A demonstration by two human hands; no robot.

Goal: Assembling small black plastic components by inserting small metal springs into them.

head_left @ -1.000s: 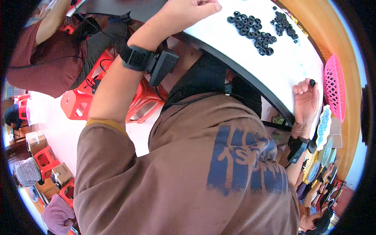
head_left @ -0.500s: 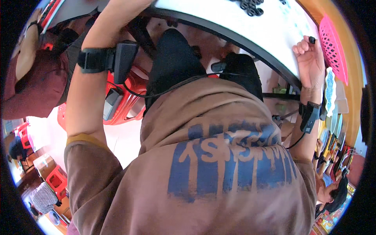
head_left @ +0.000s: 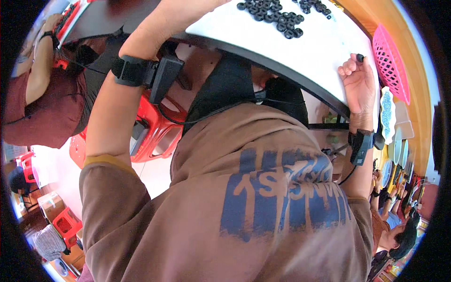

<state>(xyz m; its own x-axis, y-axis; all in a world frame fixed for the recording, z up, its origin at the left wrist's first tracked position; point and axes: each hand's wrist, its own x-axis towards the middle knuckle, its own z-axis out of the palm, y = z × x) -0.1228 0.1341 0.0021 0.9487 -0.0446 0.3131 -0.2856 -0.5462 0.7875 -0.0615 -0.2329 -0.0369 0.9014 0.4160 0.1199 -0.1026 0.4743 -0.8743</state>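
Observation:
My right hand [head_left: 359,87] rests palm up at the right end of the white tabletop [head_left: 239,29]. Its fingers are curled, and a small black cylindrical piece [head_left: 360,58] is pinched at the fingertips. Only the heel and wrist of my left hand [head_left: 199,7] show at the upper edge, over the table's near side. Its fingers lie outside the picture, so what it holds cannot be seen. Between the hands, farther back, lies a loose pile of black rings [head_left: 287,22]. A smaller cluster of black pieces [head_left: 318,7] is just right of it.
A pink perforated basket [head_left: 391,63] stands beyond my right hand. Near that wrist is a white scalloped dish [head_left: 387,115] with blue bits. A red plastic stool [head_left: 162,136] is by my legs. Another person's arm [head_left: 40,70] is at the far left; others sit at the lower right.
The view has shifted, so more of the tabletop and the black rings shows. My right hand still holds the black piece in much the same pose.

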